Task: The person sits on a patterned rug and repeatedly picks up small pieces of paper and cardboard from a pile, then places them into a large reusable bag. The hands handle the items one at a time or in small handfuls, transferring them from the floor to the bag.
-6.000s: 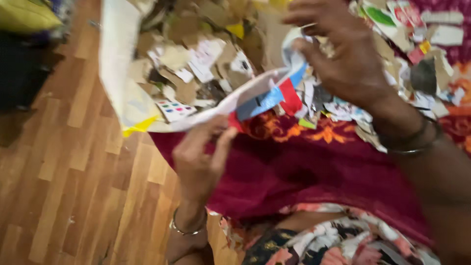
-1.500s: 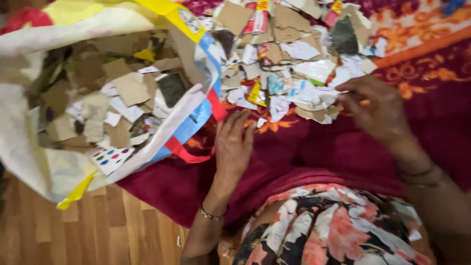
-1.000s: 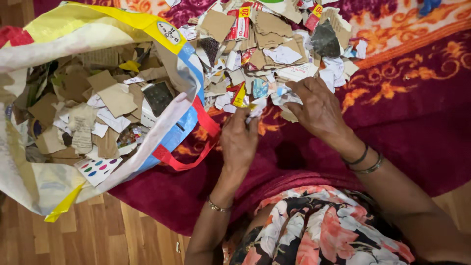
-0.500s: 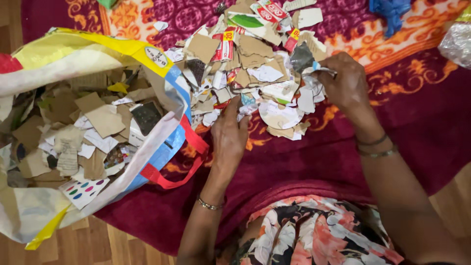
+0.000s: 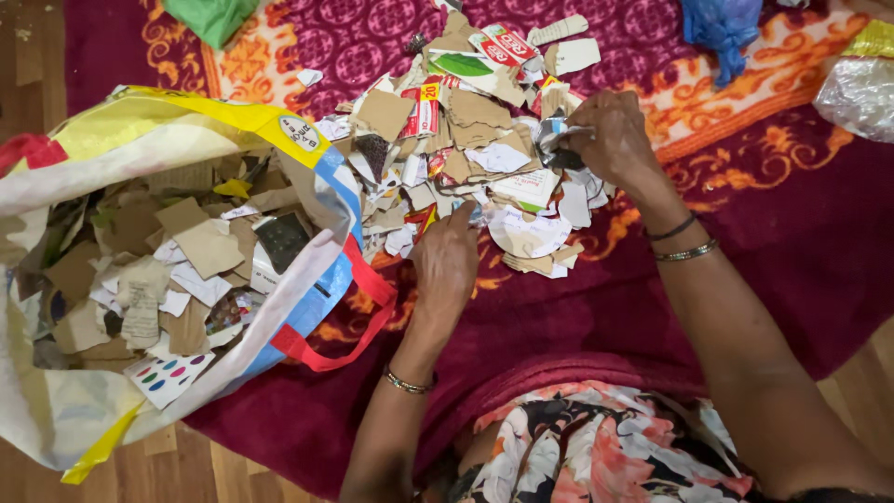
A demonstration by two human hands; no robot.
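Observation:
A heap of torn paper and cardboard scraps (image 5: 466, 140) lies on a maroon patterned rug (image 5: 801, 224). My left hand (image 5: 447, 265) rests palm down at the near edge of the heap, fingers together and touching the scraps. My right hand (image 5: 610, 140) is at the heap's right side, curled around a bunch of crumpled scraps (image 5: 559, 140). To the left lies a large open woven bag (image 5: 307, 154) with yellow and blue trim and red handles (image 5: 363, 317), filled with more torn scraps (image 5: 186, 251).
A green cloth (image 5: 214, 17) and a blue cloth (image 5: 722, 28) lie at the rug's far side. A shiny plastic bag (image 5: 861, 88) sits at the right edge. Wooden floor (image 5: 186, 466) shows at the lower left. My floral clothing (image 5: 596, 447) fills the bottom.
Six seconds ago both hands held the bag's rim open. Since then the left hand has settled on the heap's edge, and the right hand reached farther into the pile and closed on scraps.

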